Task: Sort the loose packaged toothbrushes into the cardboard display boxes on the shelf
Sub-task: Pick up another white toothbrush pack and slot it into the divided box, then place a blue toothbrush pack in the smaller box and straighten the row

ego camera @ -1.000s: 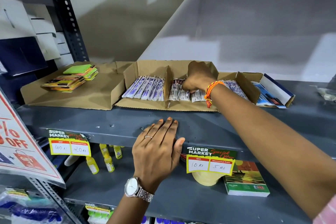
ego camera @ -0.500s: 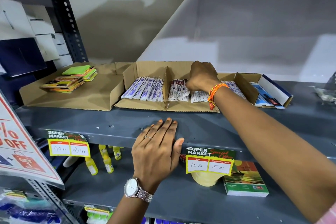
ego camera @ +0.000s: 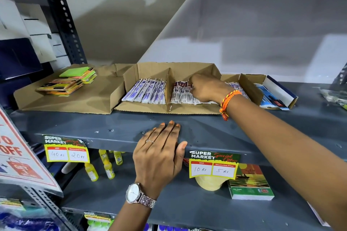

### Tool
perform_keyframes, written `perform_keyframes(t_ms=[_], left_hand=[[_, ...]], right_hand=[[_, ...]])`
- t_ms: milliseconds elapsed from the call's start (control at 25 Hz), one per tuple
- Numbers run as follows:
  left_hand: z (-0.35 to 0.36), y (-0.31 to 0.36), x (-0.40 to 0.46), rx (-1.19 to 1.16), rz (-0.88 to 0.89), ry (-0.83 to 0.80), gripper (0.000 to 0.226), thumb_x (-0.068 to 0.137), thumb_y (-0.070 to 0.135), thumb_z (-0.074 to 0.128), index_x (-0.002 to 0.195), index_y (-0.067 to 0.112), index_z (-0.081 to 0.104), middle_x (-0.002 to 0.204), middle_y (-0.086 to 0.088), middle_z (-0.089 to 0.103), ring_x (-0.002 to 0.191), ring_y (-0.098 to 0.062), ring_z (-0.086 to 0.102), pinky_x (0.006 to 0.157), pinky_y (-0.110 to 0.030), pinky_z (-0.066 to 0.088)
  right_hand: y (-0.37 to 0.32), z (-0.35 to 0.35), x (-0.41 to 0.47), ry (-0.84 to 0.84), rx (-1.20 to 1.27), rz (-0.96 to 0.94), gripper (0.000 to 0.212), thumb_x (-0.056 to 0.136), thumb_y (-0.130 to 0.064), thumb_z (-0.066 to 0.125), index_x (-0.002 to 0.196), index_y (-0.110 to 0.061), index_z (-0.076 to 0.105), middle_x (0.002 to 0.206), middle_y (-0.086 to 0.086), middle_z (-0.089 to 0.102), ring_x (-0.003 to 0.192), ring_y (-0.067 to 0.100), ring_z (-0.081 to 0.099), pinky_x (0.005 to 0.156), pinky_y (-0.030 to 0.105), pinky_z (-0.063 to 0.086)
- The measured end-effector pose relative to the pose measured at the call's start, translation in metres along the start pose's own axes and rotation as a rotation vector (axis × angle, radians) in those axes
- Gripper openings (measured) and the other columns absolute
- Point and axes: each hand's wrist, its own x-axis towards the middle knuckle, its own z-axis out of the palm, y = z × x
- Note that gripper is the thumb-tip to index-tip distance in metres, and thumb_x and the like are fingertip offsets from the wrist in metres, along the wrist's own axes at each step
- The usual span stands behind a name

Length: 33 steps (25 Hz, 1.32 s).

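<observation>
Price tag (ego camera: 213, 165): perhaps "SUPER MARKET"

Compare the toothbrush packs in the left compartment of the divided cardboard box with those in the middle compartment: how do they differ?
The left-compartment packs carry purple-blue print on white; the middle-compartment packs show dark maroon print at their far ends. The left ones lie untouched in an even row; the right hand rests on the middle ones, hiding some, and they look less even. Both sets are slim white wrappers lying flat, side by side, in the same cardboard box.
</observation>
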Motion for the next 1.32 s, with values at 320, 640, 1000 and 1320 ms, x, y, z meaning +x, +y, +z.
perform_keyframes(t_ms=[320,640,1000,1320], left_hand=[[0.0,0.0,0.0,-0.008,0.001,-0.001,0.049,0.108,0.04,0.038,0.118,0.013,0.077,0.122,-0.003,0.076,0.112,-0.023,0.074,0.098,-0.036,0.048],[-0.003,0.006,0.002,-0.028,-0.078,-0.023,0.046,0.107,0.038,0.04,0.116,0.013,0.078,0.12,-0.002,0.077,0.111,-0.023,0.074,0.097,-0.039,0.052],[-0.02,0.062,0.038,-0.132,-0.056,-0.174,0.042,0.098,0.033,0.045,0.118,0.014,0.077,0.12,-0.001,0.077,0.117,-0.021,0.071,0.1,-0.036,0.048],[0.006,0.089,0.033,-0.086,0.006,-0.176,0.057,0.109,0.038,0.027,0.119,0.014,0.077,0.122,-0.002,0.076,0.113,-0.021,0.073,0.096,-0.035,0.053]], right_hand=[[-0.067,-0.074,-0.118,0.04,0.141,-0.154,0.015,0.088,0.001,0.045,0.075,-0.004,0.052,0.076,0.014,0.049,0.075,0.031,0.054,0.064,0.03,0.039],[-0.045,-0.055,-0.16,0.115,0.058,-0.219,0.029,0.09,0.003,0.044,0.064,-0.01,0.04,0.066,0.005,0.046,0.067,0.023,0.051,0.056,0.029,0.034],[0.007,-0.072,-0.2,0.391,0.075,-0.032,0.007,0.083,0.002,0.048,0.078,-0.003,0.051,0.074,0.012,0.055,0.068,0.03,0.047,0.067,0.038,0.039],[0.029,-0.054,-0.196,0.049,0.066,-0.007,0.02,0.084,0.004,0.046,0.098,0.002,0.06,0.104,0.022,0.064,0.102,0.037,0.06,0.087,0.04,0.049]])
